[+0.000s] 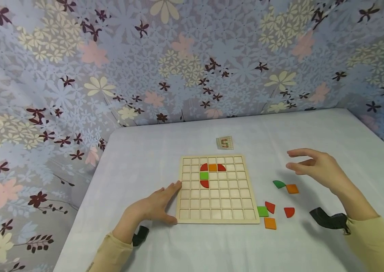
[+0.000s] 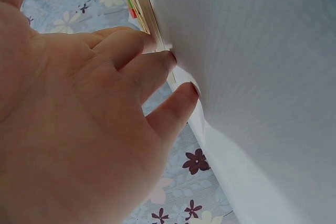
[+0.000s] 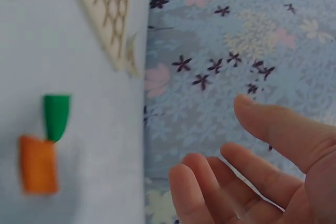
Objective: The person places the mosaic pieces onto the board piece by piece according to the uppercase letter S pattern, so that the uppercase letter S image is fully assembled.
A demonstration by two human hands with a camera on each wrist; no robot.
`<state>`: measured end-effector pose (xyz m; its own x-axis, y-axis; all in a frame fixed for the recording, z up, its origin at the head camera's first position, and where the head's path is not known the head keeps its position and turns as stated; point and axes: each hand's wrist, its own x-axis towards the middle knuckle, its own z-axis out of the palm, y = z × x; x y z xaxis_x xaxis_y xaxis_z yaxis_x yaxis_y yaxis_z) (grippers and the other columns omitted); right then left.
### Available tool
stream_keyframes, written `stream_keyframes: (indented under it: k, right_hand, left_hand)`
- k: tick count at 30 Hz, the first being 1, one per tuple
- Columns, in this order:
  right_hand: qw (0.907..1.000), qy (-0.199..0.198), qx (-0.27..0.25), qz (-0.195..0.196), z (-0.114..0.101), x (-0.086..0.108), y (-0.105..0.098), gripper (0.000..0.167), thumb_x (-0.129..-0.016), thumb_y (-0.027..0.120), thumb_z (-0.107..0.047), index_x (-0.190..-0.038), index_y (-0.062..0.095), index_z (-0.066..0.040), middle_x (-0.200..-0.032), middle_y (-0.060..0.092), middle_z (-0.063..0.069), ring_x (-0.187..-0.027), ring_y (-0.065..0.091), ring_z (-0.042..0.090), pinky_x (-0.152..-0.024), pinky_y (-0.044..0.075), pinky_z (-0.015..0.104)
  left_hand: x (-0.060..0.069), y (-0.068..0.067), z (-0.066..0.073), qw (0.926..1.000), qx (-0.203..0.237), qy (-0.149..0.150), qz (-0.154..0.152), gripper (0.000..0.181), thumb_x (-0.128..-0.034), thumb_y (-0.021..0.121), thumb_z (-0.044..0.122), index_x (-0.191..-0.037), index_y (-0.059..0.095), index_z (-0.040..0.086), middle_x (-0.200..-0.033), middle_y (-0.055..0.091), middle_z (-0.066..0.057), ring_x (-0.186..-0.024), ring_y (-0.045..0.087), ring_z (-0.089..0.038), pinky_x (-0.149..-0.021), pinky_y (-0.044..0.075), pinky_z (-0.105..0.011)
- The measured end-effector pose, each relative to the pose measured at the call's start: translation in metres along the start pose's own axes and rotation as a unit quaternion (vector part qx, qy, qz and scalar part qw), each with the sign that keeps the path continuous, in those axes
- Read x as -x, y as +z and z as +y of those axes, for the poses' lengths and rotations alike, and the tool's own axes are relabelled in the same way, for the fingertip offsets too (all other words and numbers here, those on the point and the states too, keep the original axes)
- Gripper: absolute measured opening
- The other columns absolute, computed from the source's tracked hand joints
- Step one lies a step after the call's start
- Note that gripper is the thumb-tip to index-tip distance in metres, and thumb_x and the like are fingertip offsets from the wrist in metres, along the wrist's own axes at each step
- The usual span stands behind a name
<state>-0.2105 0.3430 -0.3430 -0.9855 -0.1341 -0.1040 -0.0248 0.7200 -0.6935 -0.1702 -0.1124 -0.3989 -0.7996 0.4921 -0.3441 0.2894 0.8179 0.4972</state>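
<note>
A wooden grid board (image 1: 216,204) lies on the white cloth. On its upper part sit red quarter-circles (image 1: 205,184), an orange square (image 1: 212,167) and a light green square (image 1: 204,175), forming a bent line. My left hand (image 1: 154,206) rests at the board's left edge, fingers extended, fingertips touching the rim or close to it. To the right of the board, my right hand (image 1: 318,168) hovers above the cloth with thumb and fingers apart, holding nothing. Below it lie a dark green piece (image 3: 56,116) and an orange square (image 3: 38,165), their corners meeting.
More loose pieces lie right of the board: a green square (image 1: 262,211) against its edge, two red pieces (image 1: 289,212) and an orange square (image 1: 270,223). Behind the board is a small pattern card (image 1: 225,142). Flowered fabric (image 1: 192,64) rises at the back.
</note>
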Motion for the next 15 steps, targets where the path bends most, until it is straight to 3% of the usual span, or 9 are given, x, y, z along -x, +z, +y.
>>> stream_keyframes:
  k: [4,9,15]
  right_hand:
    - [0.9996,0.009,0.007,-0.026,0.016,0.005,-0.002,0.067,-0.086,0.065,-0.046,-0.136,0.047,-0.004,-0.114,0.062,0.025,-0.086,0.066,0.030,-0.076,0.046,0.058]
    - [0.9988,0.014,0.011,-0.045,0.036,0.010,0.001,0.062,-0.088,0.065,-0.041,-0.134,0.050,-0.003,-0.105,0.067,0.017,-0.081,0.066,0.023,-0.071,0.048,0.046]
    - [0.9981,-0.003,0.018,-0.058,0.056,0.015,0.013,0.054,-0.086,0.069,-0.034,-0.128,0.056,-0.004,-0.121,0.058,0.019,-0.074,0.064,0.017,-0.070,0.045,0.034]
  left_hand:
    - [-0.001,0.000,0.000,1.0000,-0.002,-0.003,-0.001,0.107,-0.0732,0.080,0.033,-0.153,0.012,0.013,-0.156,0.014,-0.010,-0.140,0.017,-0.029,-0.112,0.019,-0.046]
    - [-0.002,0.000,-0.001,1.0000,-0.006,0.004,-0.002,0.107,-0.0735,0.080,0.033,-0.153,0.012,0.012,-0.156,0.014,-0.009,-0.141,0.016,-0.026,-0.113,0.018,-0.043]
    - [-0.002,0.000,-0.001,0.9999,-0.003,0.017,0.000,0.107,-0.0730,0.081,0.033,-0.152,0.013,0.008,-0.156,0.015,-0.010,-0.141,0.016,-0.025,-0.113,0.017,-0.042]
